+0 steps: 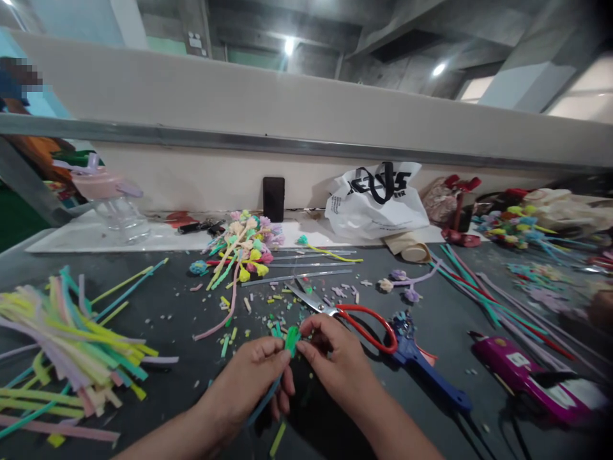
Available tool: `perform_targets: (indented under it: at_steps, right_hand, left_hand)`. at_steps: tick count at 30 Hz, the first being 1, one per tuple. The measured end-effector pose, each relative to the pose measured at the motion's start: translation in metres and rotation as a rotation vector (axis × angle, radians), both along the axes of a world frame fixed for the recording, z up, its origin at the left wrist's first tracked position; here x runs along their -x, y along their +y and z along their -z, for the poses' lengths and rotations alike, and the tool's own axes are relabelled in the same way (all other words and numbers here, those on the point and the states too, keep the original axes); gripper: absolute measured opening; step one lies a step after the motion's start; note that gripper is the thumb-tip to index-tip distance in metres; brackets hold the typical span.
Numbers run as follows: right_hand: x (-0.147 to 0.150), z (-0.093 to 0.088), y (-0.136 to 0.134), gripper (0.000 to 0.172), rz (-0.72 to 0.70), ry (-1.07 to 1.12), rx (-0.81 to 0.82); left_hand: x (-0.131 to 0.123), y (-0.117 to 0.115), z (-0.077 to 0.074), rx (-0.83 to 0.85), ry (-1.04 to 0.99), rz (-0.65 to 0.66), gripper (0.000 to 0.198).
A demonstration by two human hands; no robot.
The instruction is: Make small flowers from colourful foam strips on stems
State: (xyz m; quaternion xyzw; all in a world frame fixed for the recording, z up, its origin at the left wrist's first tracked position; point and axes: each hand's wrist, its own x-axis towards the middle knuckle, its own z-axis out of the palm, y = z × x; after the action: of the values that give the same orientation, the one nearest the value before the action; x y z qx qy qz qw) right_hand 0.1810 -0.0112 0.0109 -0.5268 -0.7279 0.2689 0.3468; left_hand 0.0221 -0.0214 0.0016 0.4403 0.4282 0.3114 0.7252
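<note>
Near the front middle, my left hand [268, 367] is closed around a thin blue stem [263, 404] topped by a bright green piece of folded strip [292, 338]. Thumb and forefinger of my right hand [330, 354] pinch the right side of that green piece. Just beyond my right hand lie scissors with red handles [368, 319], their blades spread apart. A blue-handled tool [431, 377] with a dark cord rests to the right. Small cut bits in several colours are scattered around and beyond my hands. What the fingertips press between them is partly hidden.
Loose coloured strips [81, 351] are heaped at left. A bunch of small flowers [249, 243] lies further back, before a phone [274, 199]. A clear bottle [115, 204], a white bag [378, 201] and a magenta device [531, 377] stand or lie around. A co-worker's hand shows at the right edge.
</note>
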Motion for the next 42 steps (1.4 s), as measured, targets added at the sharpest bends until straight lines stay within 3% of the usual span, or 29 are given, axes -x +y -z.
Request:
perform_targets:
  at_steps: [8,19,23,28,33,42]
  right_hand:
    - [-0.001,-0.004,-0.001,0.025,-0.061,0.066,0.058]
    - [0.001,-0.002,-0.001,0.033,-0.074,0.057,0.066]
    - [0.001,0.000,-0.001,0.032,-0.066,0.049,0.047]
    - [0.001,0.002,-0.001,0.028,-0.083,-0.042,-0.120]
    - [0.000,0.002,-0.003,0.036,-0.144,-0.096,-0.262]
    - [0.001,0.007,-0.006,0.039,-0.159,-0.257,-0.306]
  left_hand:
    - [0.003,-0.004,-0.004,0.009,-0.032,0.039,0.037]
    - [0.005,0.000,-0.005,-0.027,0.097,0.093,0.036]
    - [0.004,0.001,-0.004,-0.002,0.095,0.041,0.035]
    - [0.002,0.001,-0.006,-0.008,0.127,-0.043,0.034]
    - [0.000,0.002,-0.010,-0.001,0.115,-0.139,0.031]
    - [0.000,0.004,-0.008,-0.022,0.124,-0.191,0.027]
